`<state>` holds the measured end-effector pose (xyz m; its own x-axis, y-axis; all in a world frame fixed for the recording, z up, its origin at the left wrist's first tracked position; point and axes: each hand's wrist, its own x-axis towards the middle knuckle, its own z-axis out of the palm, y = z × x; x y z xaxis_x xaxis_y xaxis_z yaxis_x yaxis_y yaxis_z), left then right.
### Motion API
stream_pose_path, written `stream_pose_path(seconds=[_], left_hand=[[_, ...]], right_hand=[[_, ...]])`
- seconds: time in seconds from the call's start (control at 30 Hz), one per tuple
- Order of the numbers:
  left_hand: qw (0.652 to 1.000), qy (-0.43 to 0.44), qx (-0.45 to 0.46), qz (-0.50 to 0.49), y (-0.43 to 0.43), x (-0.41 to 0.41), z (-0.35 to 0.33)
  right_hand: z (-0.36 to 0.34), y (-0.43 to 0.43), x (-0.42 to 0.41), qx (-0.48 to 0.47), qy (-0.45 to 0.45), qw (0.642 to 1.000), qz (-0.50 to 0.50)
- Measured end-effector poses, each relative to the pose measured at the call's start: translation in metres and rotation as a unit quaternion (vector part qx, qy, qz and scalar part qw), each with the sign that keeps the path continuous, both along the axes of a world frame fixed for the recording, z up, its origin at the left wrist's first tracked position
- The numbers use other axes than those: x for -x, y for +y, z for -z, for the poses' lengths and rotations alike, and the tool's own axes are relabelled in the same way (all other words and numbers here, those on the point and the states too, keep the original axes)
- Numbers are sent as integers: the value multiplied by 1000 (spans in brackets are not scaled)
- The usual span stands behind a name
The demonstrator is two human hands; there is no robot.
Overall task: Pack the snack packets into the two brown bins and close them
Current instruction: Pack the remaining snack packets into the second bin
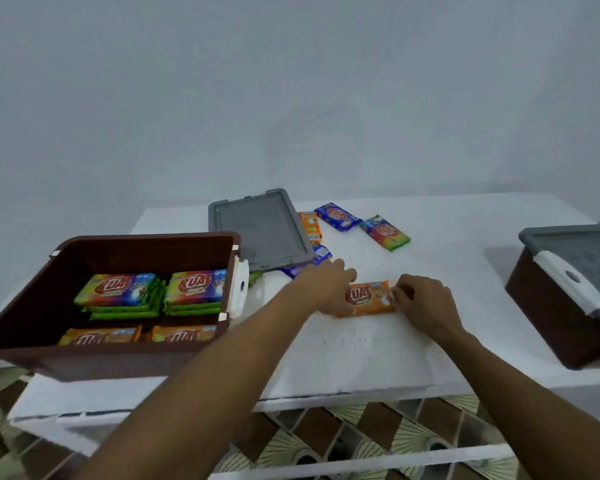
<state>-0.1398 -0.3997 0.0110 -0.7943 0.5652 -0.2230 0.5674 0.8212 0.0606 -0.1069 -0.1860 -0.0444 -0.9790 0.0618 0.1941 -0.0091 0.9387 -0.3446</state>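
Observation:
An orange snack packet [369,298] lies on the white table [430,306] at mid-frame. My left hand [323,285] grips its left end and my right hand [421,303] pinches its right end. To the left stands an open brown bin [49,271] holding stacks of green-rainbow packets [118,292] and orange packets [101,336]. At the right edge a second brown bin [548,306] stands shut under a grey lid. Loose packets lie farther back: a blue one [336,216], a rainbow one [385,233] and an orange one [310,225].
A loose grey lid [260,230] lies flat behind the open bin, partly covering blue packets [321,254]. The open bin overhangs the table's front-left edge. Patterned floor tiles [343,434] show below the table. A plain wall rises behind.

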Motion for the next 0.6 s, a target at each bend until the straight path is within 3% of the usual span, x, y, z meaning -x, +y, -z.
stream_pose_path(seconds=[0.17, 0.33, 0.47, 0.6], left_hand=[[985, -30, -156, -61, -5, -7, 48], [970, 117, -167, -130, -10, -23, 71], [960, 93, -148, -221, -9, -18, 73], [964, 93, -131, -214, -9, -14, 81]], right_hand=[[10, 28, 32, 29, -1, 999, -14], [8, 15, 66, 36, -29, 996, -82], [13, -1, 89, 48, -44, 990, -128], [18, -4, 100, 75, -28, 990, -116]])
